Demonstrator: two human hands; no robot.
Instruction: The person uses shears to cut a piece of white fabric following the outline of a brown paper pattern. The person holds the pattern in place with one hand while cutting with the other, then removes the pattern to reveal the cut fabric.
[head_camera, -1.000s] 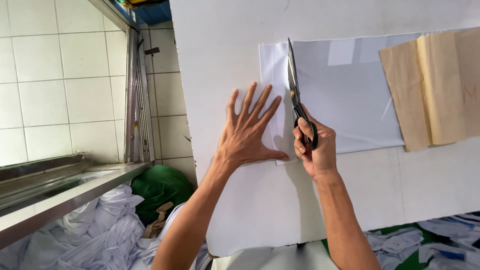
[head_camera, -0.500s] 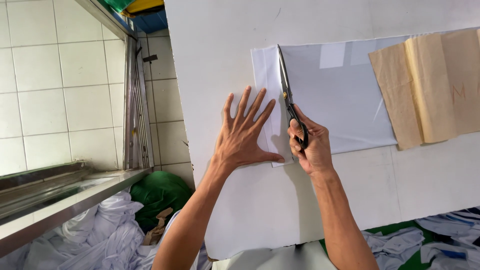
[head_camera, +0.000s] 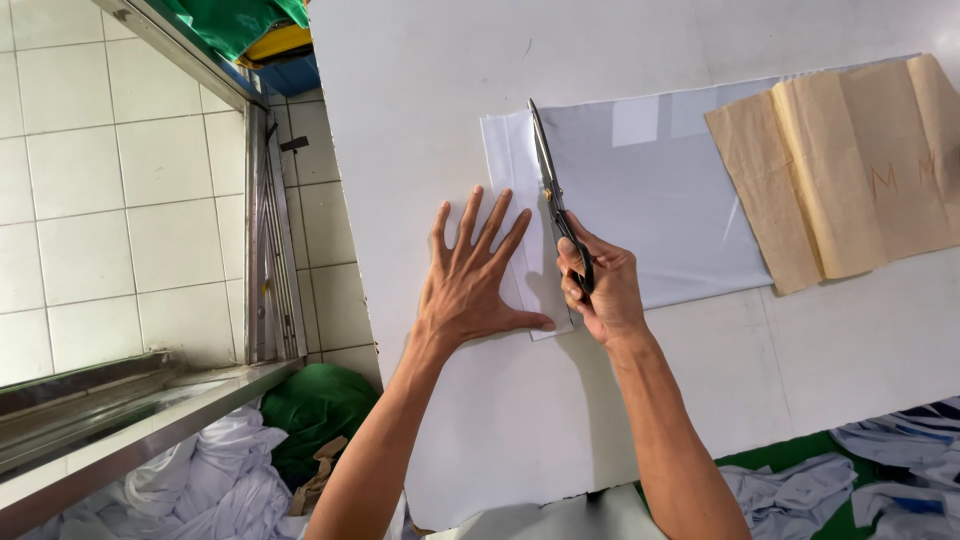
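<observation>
My left hand (head_camera: 472, 278) lies flat with fingers spread on the left edge of a stack of white fabric (head_camera: 660, 210) on the white table (head_camera: 420, 120). My right hand (head_camera: 600, 285) grips the handles of long metal scissors (head_camera: 548, 182). The blades point away from me and run along the fabric near its left edge, cutting off a narrow white strip (head_camera: 508, 190). Both forearms reach in from the bottom of the view.
Brown paper pattern pieces (head_camera: 850, 165) lie on the right part of the fabric. White tiled wall (head_camera: 110, 190) and a metal shelf (head_camera: 130, 420) stand left of the table. Heaps of white cloth (head_camera: 190, 490) and green cloth (head_camera: 315, 410) lie below; more cloth (head_camera: 880, 480) at lower right.
The scissors have advanced further along the fabric's left edge, away from me. My left hand stays flat beside them.
</observation>
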